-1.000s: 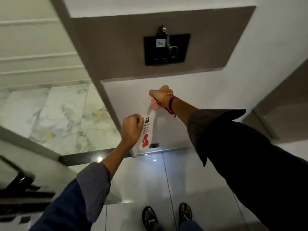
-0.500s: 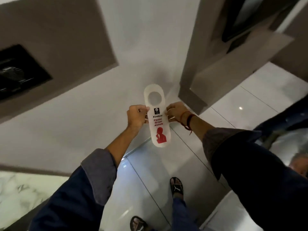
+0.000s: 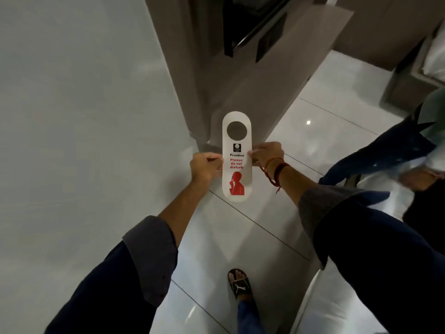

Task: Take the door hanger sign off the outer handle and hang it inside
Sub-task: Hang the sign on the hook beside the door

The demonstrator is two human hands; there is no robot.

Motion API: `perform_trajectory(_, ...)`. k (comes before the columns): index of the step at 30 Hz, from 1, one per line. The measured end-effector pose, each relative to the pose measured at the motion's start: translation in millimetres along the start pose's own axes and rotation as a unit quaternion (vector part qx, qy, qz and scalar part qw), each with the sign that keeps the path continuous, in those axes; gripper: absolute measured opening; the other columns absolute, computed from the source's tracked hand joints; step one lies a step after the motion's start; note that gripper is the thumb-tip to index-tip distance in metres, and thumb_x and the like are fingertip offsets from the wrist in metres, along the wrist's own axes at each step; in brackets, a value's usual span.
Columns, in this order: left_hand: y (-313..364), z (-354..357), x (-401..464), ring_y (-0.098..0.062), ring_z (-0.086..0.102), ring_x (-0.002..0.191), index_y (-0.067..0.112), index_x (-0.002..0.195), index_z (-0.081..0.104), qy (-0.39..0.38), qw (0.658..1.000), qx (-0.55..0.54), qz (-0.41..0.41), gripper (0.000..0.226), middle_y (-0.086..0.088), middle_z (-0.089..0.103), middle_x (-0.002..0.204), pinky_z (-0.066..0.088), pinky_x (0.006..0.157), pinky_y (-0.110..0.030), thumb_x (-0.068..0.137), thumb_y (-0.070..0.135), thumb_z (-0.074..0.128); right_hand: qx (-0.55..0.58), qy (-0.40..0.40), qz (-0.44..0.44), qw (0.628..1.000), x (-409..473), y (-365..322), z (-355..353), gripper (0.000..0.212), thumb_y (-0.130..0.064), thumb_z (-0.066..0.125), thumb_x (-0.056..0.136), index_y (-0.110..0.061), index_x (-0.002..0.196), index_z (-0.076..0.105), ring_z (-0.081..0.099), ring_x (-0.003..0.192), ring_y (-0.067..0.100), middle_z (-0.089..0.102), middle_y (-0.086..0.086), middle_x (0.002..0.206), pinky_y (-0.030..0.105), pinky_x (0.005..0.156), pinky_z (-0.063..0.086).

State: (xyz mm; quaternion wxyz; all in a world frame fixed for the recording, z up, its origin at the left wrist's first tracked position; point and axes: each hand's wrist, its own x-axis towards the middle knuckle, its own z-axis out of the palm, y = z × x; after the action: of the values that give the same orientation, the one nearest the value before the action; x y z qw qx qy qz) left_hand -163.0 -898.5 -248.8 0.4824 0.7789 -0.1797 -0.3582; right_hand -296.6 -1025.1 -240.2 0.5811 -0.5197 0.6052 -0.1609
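Note:
A white door hanger sign [image 3: 237, 141] with a round hole at its top, red "Please do not disturb" lettering and a red figure is held upright in front of me. My left hand [image 3: 205, 165] pinches its left edge and my right hand [image 3: 266, 154], with red and dark wrist bands, pinches its right edge. The sign hangs free of any handle. No door handle is in view.
A white door or wall face [image 3: 84, 116] fills the left. A brown panel edge [image 3: 187, 68] with a dark fitting [image 3: 255, 30] stands straight ahead. Glossy white floor tiles [image 3: 325, 104] lie below. Another person's arm and hand [image 3: 419, 177] reach in at right.
A second ago the sign still hung at the outer handle with both hands on it. It came off, and the view has swung right; the handle plate has left the view.

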Motion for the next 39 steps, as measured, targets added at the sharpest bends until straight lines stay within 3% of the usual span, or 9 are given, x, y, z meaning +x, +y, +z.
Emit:
perform_trajectory(3,5.9,23.3,44.5,-0.034,0.077,0.092,0.001,0.102,0.078,0.034,0.999,0.018,-0.008,0.012,-0.015,0.078,0.105,0.064,0.087,-0.051,0.094,0.007,0.073,0.009,0.039,-0.006,0.999,39.4,-8.5,3.6,0.026,-0.003,0.079,0.09,0.0,0.115,0.076,0.076,0.106,0.036,0.077,0.018,0.118,0.053,0.097,0.062)
perform_trajectory(8,0.2,43.0,97.2,-0.031,0.077,0.091,0.002,0.101,0.077,0.079,0.994,0.078,0.014,0.013,-0.015,0.078,0.104,0.065,0.085,-0.045,0.096,0.013,0.072,0.002,0.03,-0.012,0.999,82.6,-6.0,19.2,0.023,-0.002,0.072,0.095,0.001,0.117,0.074,0.075,0.108,0.034,0.076,0.016,0.12,0.049,0.101,0.061)
perform_trajectory(13,-1.7,64.4,119.5,-0.03,0.076,0.098,0.003,0.107,0.077,0.09,0.985,0.118,0.084,0.017,-0.013,0.077,0.115,0.055,0.068,-0.013,0.099,0.015,0.068,-0.052,0.018,-0.04,0.998,110.2,-2.9,28.2,0.022,-0.008,0.067,0.1,-0.005,0.121,0.075,0.072,0.114,0.03,0.075,0.012,0.125,0.04,0.103,0.057)
perform_trajectory(17,1.4,72.2,133.6,-0.031,0.076,0.104,0.005,0.111,0.075,0.075,0.978,0.169,0.094,0.021,-0.011,0.075,0.124,0.064,0.086,-0.036,0.1,0.02,0.066,-0.078,0.011,-0.075,0.994,123.9,-7.1,28.9,0.021,-0.013,0.067,0.101,-0.007,0.12,0.075,0.07,0.096,0.021,0.077,0.009,0.121,0.042,0.099,0.059)
perform_trajectory(22,9.8,74.0,137.4,-0.034,0.075,0.107,0.004,0.112,0.074,0.059,0.967,0.226,0.104,0.023,-0.011,0.073,0.127,0.064,0.089,-0.043,0.099,0.021,0.067,-0.116,-0.01,-0.103,0.988,127.5,-13.9,27.8,0.019,-0.011,0.062,0.103,-0.006,0.116,0.076,0.073,0.111,0.029,0.077,0.011,0.123,0.04,0.095,0.06)
perform_trajectory(26,11.0,76.0,137.5,-0.036,0.072,0.113,0.001,0.119,0.07,0.047,0.963,0.252,0.08,0.027,-0.013,0.07,0.131,0.06,0.097,-0.051,0.099,0.02,0.067,-0.213,-0.045,-0.134,0.967,122.7,-16.8,32.1,0.03,-0.016,0.056,0.108,-0.002,0.131,0.069,0.069,0.122,0.031,0.071,0.014,0.134,0.044,0.108,0.057)
perform_trajectory(33,17.2,73.6,127.6,-0.036,0.068,0.118,0.0,0.126,0.065,0.008,0.969,0.239,0.065,0.029,-0.014,0.068,0.132,0.057,0.102,-0.052,0.103,0.017,0.061,-0.264,-0.087,-0.138,0.951,100.4,-16.6,30.0,0.038,-0.015,0.045,0.111,-0.004,0.146,0.056,0.065,0.129,0.035,0.064,0.016,0.143,0.051,0.108,0.053)
perform_trajectory(36,22.1,59.8,112.0,-0.03,0.072,0.111,0.006,0.122,0.07,0.001,0.966,0.24,0.097,0.025,-0.008,0.073,0.123,0.058,0.093,-0.03,0.103,0.02,0.062,-0.252,-0.085,-0.159,0.951,84.8,-11.6,20.5,0.033,-0.016,0.047,0.111,-0.004,0.141,0.054,0.066,0.128,0.035,0.066,0.016,0.14,0.058,0.107,0.054)
perform_trajectory(39,25.6,35.1,78.8,-0.034,0.071,0.106,0.006,0.119,0.07,0.019,0.955,0.263,0.136,0.021,-0.013,0.073,0.116,0.061,0.095,-0.04,0.101,0.012,0.062,-0.264,-0.08,-0.201,0.94,53.4,-8.6,15.6,0.044,-0.016,0.053,0.108,-0.008,0.151,0.046,0.059,0.137,0.035,0.058,0.014,0.149,0.059,0.11,0.051)
